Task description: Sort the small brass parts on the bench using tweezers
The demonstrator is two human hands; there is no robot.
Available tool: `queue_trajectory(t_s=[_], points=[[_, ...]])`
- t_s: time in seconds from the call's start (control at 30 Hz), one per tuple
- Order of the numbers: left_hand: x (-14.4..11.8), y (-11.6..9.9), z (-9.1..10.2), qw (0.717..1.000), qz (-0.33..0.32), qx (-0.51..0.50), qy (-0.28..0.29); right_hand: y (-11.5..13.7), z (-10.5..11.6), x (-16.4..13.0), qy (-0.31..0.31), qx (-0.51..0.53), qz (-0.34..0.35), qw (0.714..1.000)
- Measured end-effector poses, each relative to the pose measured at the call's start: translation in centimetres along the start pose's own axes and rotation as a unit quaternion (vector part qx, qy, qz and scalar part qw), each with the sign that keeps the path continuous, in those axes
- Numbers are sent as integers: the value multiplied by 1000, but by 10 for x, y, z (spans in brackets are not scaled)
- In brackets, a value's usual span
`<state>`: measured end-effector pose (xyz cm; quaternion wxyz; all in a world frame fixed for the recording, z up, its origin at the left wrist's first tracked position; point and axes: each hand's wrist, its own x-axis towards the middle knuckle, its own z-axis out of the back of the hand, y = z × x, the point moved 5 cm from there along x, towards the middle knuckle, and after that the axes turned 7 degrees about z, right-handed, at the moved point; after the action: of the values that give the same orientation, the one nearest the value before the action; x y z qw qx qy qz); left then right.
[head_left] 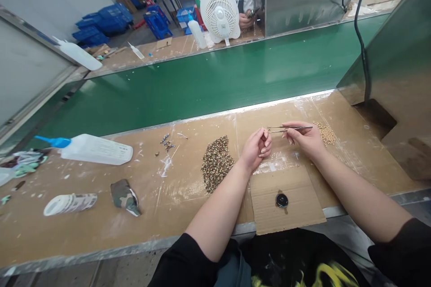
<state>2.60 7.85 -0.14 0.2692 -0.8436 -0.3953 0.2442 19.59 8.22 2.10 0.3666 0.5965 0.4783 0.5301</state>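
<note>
My left hand [257, 149] is closed in a pinch above the cardboard-topped bench; what its fingertips hold is too small to make out. In my right hand [303, 138] is a pair of metal tweezers [278, 129], pointing left, with the tips beside my left fingertips. Left of my left hand lies a heap of small brass-and-dark metal pieces [217, 163]. Beyond my right hand there is a spread of small pale gold pieces [325, 133]. A small round black dish [282, 200] sits on a cardboard sheet [303, 188] in front of me.
On the left lie a white bottle with a blue nozzle [97, 149], a patterned roll [70, 204] and a camouflage cloth scrap [124, 196]. A green conveyor belt [202, 85] runs behind. Across it stand a white fan [218, 11] and another person. A metal panel [400, 85] rises at right.
</note>
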Motion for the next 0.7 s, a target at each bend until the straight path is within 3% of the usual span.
queue_trajectory(t_s=[0.7], points=[[-1, -1, 2, 1000, -9, 23, -19, -4, 5, 1, -12, -29, 22, 999]])
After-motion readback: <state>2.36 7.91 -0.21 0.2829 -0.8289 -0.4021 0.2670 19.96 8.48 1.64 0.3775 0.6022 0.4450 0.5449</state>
